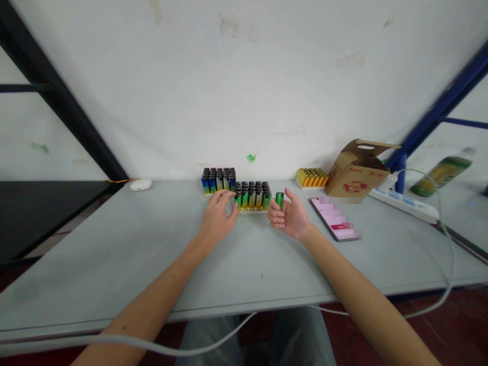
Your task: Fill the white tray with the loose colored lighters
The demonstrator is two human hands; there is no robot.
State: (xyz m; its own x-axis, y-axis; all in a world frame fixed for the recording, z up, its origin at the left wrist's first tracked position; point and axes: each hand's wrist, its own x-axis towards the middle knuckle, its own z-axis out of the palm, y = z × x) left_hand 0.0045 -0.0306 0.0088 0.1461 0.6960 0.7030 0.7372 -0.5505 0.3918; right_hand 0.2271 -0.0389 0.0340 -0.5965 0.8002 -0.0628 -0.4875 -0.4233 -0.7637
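Several green-and-yellow lighters with black tops (251, 199) stand upright in rows on a pale tray (253, 212) at the middle of the table. My left hand (216, 217) is at the left end of these rows, thumb and fingers apart beside the end lighter; whether they touch it I cannot tell. To the right of the rows, my right hand (292, 218) is closed around a green lighter (279, 199), its top showing above the fingers. Behind and left stands another block of lighters, blue and yellow (218, 182), also with black tops.
Yellow-orange cylinders (312, 178) stand in a tray near the wall, beside an open cardboard box (354, 173). A phone (335, 219), a power strip (406, 204) and a bottle (442, 175) are on the right. A white case (141, 185) lies at the left. A white cable crosses the front.
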